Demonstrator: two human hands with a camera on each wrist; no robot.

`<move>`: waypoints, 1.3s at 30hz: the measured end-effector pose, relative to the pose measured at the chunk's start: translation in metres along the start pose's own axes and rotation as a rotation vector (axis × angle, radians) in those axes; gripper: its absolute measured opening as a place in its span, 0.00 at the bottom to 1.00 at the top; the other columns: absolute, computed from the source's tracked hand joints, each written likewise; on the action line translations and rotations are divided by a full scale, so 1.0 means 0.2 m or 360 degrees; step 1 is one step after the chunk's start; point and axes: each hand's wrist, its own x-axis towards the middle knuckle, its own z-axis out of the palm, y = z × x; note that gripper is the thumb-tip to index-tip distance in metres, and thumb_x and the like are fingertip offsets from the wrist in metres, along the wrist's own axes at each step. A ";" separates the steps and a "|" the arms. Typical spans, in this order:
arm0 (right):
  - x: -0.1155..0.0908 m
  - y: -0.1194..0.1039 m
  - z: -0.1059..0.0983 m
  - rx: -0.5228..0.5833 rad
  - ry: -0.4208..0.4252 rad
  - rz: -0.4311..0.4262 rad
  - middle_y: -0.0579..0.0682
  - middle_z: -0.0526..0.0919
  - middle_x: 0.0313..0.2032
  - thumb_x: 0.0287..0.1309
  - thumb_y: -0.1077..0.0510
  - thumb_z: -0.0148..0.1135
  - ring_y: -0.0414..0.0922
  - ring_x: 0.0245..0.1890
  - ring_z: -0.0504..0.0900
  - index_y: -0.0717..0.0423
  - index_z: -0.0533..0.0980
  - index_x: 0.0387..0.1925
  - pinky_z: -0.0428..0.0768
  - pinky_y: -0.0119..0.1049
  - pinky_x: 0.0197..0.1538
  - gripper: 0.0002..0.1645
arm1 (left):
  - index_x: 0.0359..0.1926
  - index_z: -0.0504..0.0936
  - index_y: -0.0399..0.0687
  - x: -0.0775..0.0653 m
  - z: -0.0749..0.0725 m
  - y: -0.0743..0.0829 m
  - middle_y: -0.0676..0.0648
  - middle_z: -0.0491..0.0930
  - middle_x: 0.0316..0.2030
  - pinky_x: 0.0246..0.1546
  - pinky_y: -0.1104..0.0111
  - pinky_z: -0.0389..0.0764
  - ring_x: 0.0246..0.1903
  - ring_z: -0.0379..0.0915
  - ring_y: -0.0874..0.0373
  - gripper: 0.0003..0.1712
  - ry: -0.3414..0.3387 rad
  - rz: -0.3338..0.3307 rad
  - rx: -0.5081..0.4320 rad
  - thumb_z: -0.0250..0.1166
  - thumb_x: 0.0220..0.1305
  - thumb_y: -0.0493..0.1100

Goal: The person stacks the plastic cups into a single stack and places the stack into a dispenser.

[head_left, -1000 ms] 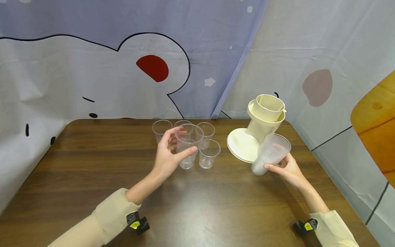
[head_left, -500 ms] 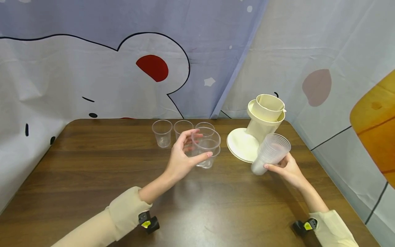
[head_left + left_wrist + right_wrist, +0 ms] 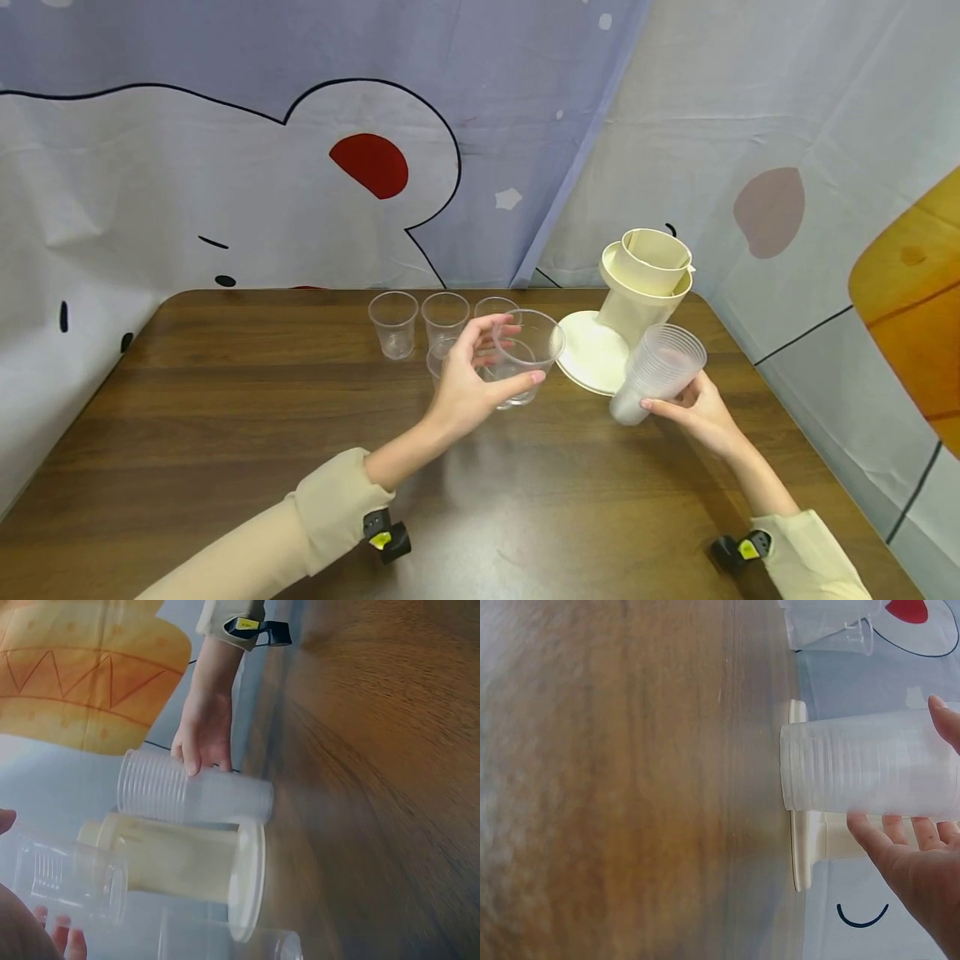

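My left hand (image 3: 468, 387) holds a clear plastic cup (image 3: 542, 346) upright between thumb and fingers, above the table and in front of other cups. My right hand (image 3: 697, 417) grips a tilted stack of nested clear cups (image 3: 660, 371) at the right. In the right wrist view the stack (image 3: 855, 761) lies between the thumb and fingers. Several single cups stand upright behind my left hand, among them a cup (image 3: 393, 325) at the left and a cup (image 3: 446, 312) beside it. The hand and held cup partly hide the nearer ones.
Just behind the stack stands a cream-coloured cup holder (image 3: 637, 312) with a round base and ring-shaped top. The brown wooden table (image 3: 225, 433) ends against a printed curtain (image 3: 225, 192) at the back and right.
My left hand has moved to the right with its cup, passing in front of the standing cups towards the stack. The right hand and its stack have stayed in place.
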 end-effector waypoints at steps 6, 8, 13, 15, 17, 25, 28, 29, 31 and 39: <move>0.00 0.00 0.00 0.0001 -0.0003 0.0001 0.38 0.75 0.50 0.50 0.76 0.62 0.31 0.47 0.79 0.50 0.62 0.61 0.81 0.24 0.45 0.39 | 0.59 0.70 0.43 0.02 0.06 -0.01 0.43 0.79 0.54 0.55 0.59 0.76 0.56 0.74 0.50 0.39 -0.0017 0.0010 -0.0006 0.75 0.45 0.36; 0.00 0.00 0.00 -0.0020 -0.0002 0.0001 0.38 0.75 0.50 0.50 0.76 0.62 0.31 0.47 0.79 0.50 0.62 0.62 0.81 0.24 0.45 0.40 | 0.60 0.70 0.42 0.03 0.08 -0.01 0.43 0.79 0.54 0.55 0.59 0.76 0.57 0.73 0.48 0.39 -0.0022 0.0008 -0.0019 0.76 0.44 0.36; 0.00 0.00 0.00 -0.0030 0.0005 -0.0004 0.38 0.75 0.51 0.50 0.76 0.63 0.31 0.48 0.79 0.50 0.62 0.62 0.81 0.24 0.45 0.40 | 0.59 0.70 0.41 0.04 0.12 -0.03 0.42 0.79 0.54 0.55 0.61 0.78 0.56 0.74 0.49 0.39 -0.0038 -0.0009 -0.0042 0.75 0.44 0.35; 0.00 0.00 0.00 -0.0024 0.0010 -0.0008 0.38 0.75 0.51 0.50 0.76 0.63 0.31 0.48 0.78 0.51 0.62 0.62 0.81 0.24 0.45 0.40 | 0.60 0.70 0.41 0.05 0.14 -0.03 0.42 0.79 0.55 0.55 0.62 0.78 0.56 0.74 0.50 0.39 -0.0050 -0.0034 -0.0060 0.75 0.44 0.35; 0.00 0.01 0.00 -0.0016 0.0011 -0.0016 0.38 0.75 0.51 0.49 0.76 0.63 0.31 0.49 0.78 0.51 0.62 0.63 0.80 0.24 0.46 0.40 | 0.60 0.69 0.40 0.05 0.15 -0.04 0.42 0.79 0.55 0.55 0.62 0.77 0.57 0.73 0.50 0.40 -0.0066 -0.0062 -0.0077 0.75 0.44 0.35; 0.01 0.02 -0.01 -0.0041 0.0011 -0.0031 0.37 0.74 0.54 0.48 0.76 0.64 0.30 0.52 0.77 0.54 0.61 0.65 0.78 0.22 0.50 0.43 | 0.60 0.69 0.42 0.07 0.21 -0.05 0.42 0.78 0.56 0.57 0.63 0.77 0.58 0.72 0.51 0.39 -0.0110 -0.0083 -0.0093 0.75 0.46 0.35; 0.01 0.03 -0.01 -0.0036 0.0017 -0.0028 0.37 0.75 0.53 0.48 0.76 0.64 0.30 0.51 0.77 0.53 0.62 0.64 0.78 0.22 0.49 0.42 | 0.61 0.69 0.41 0.08 0.23 -0.06 0.42 0.77 0.56 0.56 0.66 0.77 0.58 0.72 0.51 0.39 -0.0119 -0.0074 -0.0102 0.75 0.46 0.35; 0.01 0.03 -0.01 -0.0031 0.0019 -0.0028 0.37 0.75 0.53 0.48 0.76 0.64 0.30 0.51 0.77 0.53 0.62 0.64 0.78 0.22 0.49 0.42 | 0.61 0.69 0.41 0.08 0.24 -0.06 0.41 0.77 0.57 0.56 0.67 0.77 0.58 0.72 0.50 0.39 -0.0121 -0.0070 -0.0105 0.75 0.46 0.35; 0.01 0.03 -0.01 -0.0027 0.0022 -0.0027 0.37 0.75 0.52 0.48 0.76 0.64 0.30 0.51 0.77 0.53 0.62 0.63 0.79 0.22 0.49 0.42 | 0.61 0.70 0.40 0.09 0.25 -0.06 0.39 0.76 0.57 0.56 0.67 0.78 0.57 0.72 0.48 0.39 -0.0116 -0.0068 -0.0102 0.75 0.45 0.35; 0.01 0.03 -0.01 -0.0071 0.0009 -0.0027 0.36 0.74 0.54 0.49 0.75 0.64 0.30 0.52 0.76 0.53 0.60 0.65 0.78 0.21 0.50 0.43 | 0.61 0.72 0.43 0.11 0.29 -0.06 0.41 0.76 0.54 0.53 0.71 0.78 0.53 0.72 0.48 0.38 -0.0099 -0.0083 -0.0088 0.75 0.45 0.36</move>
